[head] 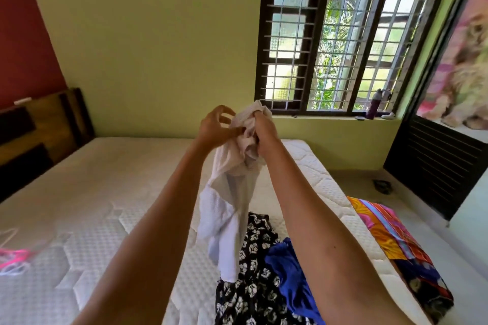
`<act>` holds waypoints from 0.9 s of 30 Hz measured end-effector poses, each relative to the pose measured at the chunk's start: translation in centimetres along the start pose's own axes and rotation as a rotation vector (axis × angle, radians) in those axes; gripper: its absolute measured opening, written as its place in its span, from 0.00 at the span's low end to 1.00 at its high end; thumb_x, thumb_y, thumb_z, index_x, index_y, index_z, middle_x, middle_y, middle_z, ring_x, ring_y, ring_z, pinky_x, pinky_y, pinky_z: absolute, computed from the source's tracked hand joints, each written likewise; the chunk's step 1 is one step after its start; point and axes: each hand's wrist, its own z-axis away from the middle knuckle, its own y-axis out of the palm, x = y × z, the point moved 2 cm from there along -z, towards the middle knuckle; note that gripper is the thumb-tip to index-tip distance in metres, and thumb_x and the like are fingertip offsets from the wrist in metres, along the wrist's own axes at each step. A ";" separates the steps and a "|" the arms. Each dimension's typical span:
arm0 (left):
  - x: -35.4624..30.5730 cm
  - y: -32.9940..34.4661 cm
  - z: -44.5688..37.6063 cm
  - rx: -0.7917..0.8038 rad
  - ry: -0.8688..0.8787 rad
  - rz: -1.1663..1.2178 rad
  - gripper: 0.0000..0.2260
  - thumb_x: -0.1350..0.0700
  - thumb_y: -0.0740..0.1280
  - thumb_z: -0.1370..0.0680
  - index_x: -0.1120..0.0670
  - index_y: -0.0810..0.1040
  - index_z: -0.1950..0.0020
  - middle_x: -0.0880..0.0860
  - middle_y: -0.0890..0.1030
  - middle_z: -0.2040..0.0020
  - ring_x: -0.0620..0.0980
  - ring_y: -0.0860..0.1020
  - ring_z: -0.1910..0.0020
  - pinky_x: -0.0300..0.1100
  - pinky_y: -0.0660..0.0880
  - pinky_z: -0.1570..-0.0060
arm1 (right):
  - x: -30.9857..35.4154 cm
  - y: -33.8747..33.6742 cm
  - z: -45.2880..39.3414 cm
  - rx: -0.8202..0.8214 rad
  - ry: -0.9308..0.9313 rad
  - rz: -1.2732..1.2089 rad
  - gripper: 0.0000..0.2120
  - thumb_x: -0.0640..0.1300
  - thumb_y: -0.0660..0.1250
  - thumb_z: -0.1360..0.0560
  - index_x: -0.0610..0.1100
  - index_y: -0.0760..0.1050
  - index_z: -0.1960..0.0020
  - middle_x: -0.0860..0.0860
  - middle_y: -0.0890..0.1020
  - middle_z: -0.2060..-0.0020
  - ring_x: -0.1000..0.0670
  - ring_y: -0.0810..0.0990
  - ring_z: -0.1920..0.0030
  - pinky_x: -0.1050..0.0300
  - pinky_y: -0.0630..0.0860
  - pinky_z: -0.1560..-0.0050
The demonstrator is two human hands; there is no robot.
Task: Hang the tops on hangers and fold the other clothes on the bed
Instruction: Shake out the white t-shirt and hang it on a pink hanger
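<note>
Your two forearms come up from the frame's 6 o'clock edge bare as far as the view reaches, with no sleeve, watch or bangle on either, and your left hand (215, 126) and right hand (265, 130) show no rings or gloves.

White top (227, 208) bunched, hanging above bed; hangers (13, 258) apparently pink
</note>
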 end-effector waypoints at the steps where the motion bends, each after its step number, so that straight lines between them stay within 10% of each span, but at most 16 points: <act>1: 0.4 -0.1 0.4 -0.091 0.018 -0.036 0.15 0.56 0.71 0.27 0.57 0.76 0.43 0.53 0.79 0.50 0.50 0.77 0.52 0.35 0.70 0.61 | -0.1 0.5 0.0 0.024 -0.023 0.032 0.06 0.45 0.58 0.21 0.47 0.73 0.47 0.43 0.78 0.52 0.48 0.78 0.62 0.58 0.75 0.66; 4: 2.2 -1.0 0.7 -0.255 -0.006 0.035 0.07 0.63 0.65 0.25 0.62 0.79 0.48 0.61 0.82 0.51 0.59 0.80 0.51 0.38 0.69 0.61 | -1.5 1.1 -0.4 0.002 -0.110 0.211 0.02 0.44 0.66 0.25 0.46 0.74 0.55 0.43 0.80 0.50 0.44 0.79 0.51 0.51 0.77 0.52; 8: 3.1 -2.9 1.2 -0.294 -0.048 -0.012 0.11 0.65 0.61 0.25 0.61 0.79 0.46 0.60 0.82 0.49 0.59 0.79 0.48 0.43 0.73 0.54 | -3.3 -0.2 -0.8 0.013 -0.154 0.435 0.12 0.46 0.73 0.31 0.47 0.71 0.66 0.47 0.76 0.63 0.49 0.74 0.61 0.56 0.69 0.62; 14: 3.5 -3.8 2.6 -0.302 -0.040 -0.063 0.12 0.67 0.58 0.24 0.60 0.80 0.48 0.52 0.77 0.58 0.49 0.73 0.58 0.31 0.66 0.71 | -3.2 -0.6 0.3 -0.258 -0.539 1.057 0.10 0.46 0.64 0.27 0.45 0.75 0.47 0.48 0.78 0.49 0.45 0.77 0.48 0.52 0.67 0.45; 19: 3.9 -5.0 2.1 -0.277 -0.042 0.169 0.10 0.67 0.57 0.23 0.56 0.75 0.57 0.50 0.74 0.65 0.49 0.71 0.60 0.39 0.65 0.66 | -3.4 -0.4 1.0 -0.251 -0.488 1.006 0.09 0.43 0.62 0.25 0.42 0.74 0.47 0.46 0.79 0.52 0.44 0.77 0.51 0.53 0.70 0.51; 23: 4.1 -4.8 2.7 -0.011 -0.015 0.057 0.03 0.62 0.66 0.25 0.55 0.77 0.53 0.54 0.80 0.57 0.47 0.75 0.60 0.33 0.68 0.65 | -2.0 1.0 1.0 -0.056 -0.130 0.314 0.13 0.37 0.58 0.25 0.42 0.71 0.68 0.46 0.73 0.70 0.47 0.72 0.67 0.58 0.68 0.67; 27: 5.3 -3.1 3.1 0.115 -0.080 -0.150 0.12 0.56 0.68 0.28 0.55 0.78 0.46 0.55 0.79 0.55 0.52 0.77 0.54 0.41 0.71 0.54 | -1.8 3.7 3.1 0.178 -0.074 0.322 0.12 0.35 0.56 0.23 0.44 0.71 0.63 0.49 0.71 0.70 0.52 0.69 0.69 0.62 0.67 0.70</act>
